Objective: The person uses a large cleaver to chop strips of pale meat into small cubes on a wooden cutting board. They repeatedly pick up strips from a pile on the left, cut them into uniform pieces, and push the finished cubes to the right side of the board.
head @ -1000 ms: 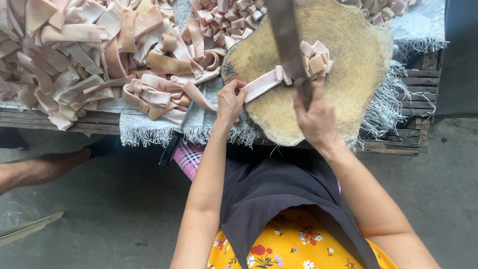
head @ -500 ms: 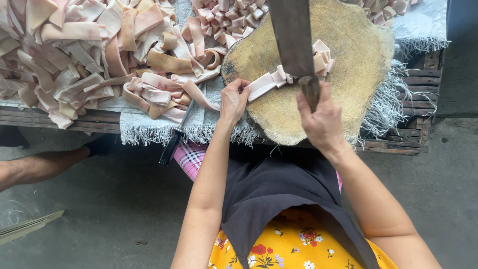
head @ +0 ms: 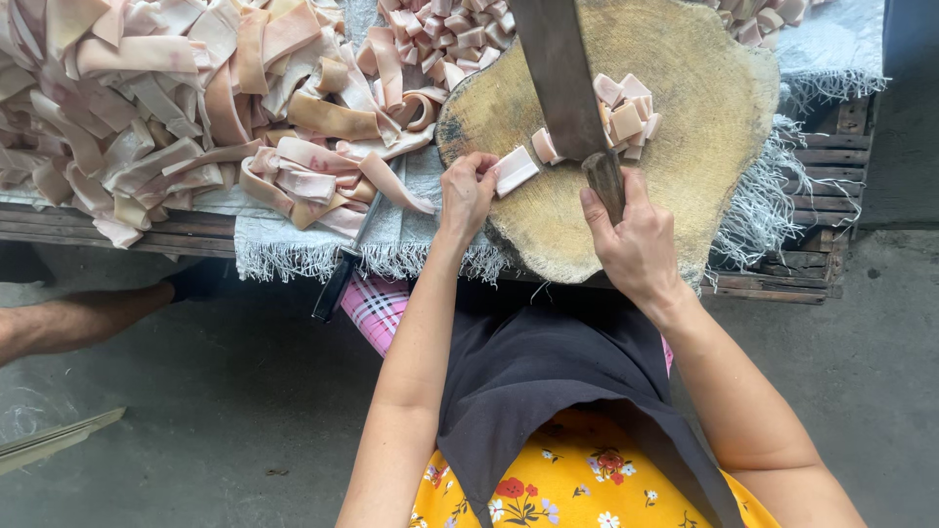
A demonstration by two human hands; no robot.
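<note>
My right hand (head: 634, 238) grips the wooden handle of a large cleaver (head: 558, 73) whose blade rests down on a round wooden chopping block (head: 704, 147). My left hand (head: 468, 193) pinches the near end of a pale pink strip of pork skin (head: 515, 169) lying on the block, just left of the blade. Several cut square pieces (head: 626, 112) sit right of the blade.
A big heap of uncut pink strips (head: 176, 108) covers a frayed white cloth (head: 293, 249) on a wooden pallet (head: 812, 166). More cut pieces (head: 450, 34) lie behind the block. A dark-handled knife (head: 337, 274) hangs off the cloth edge. Another person's leg (head: 68, 318) is at left.
The strip has become shorter as the cleaver came down on it again, and my left hand has fed it toward the blade. More cut squares lie right of the blade.
</note>
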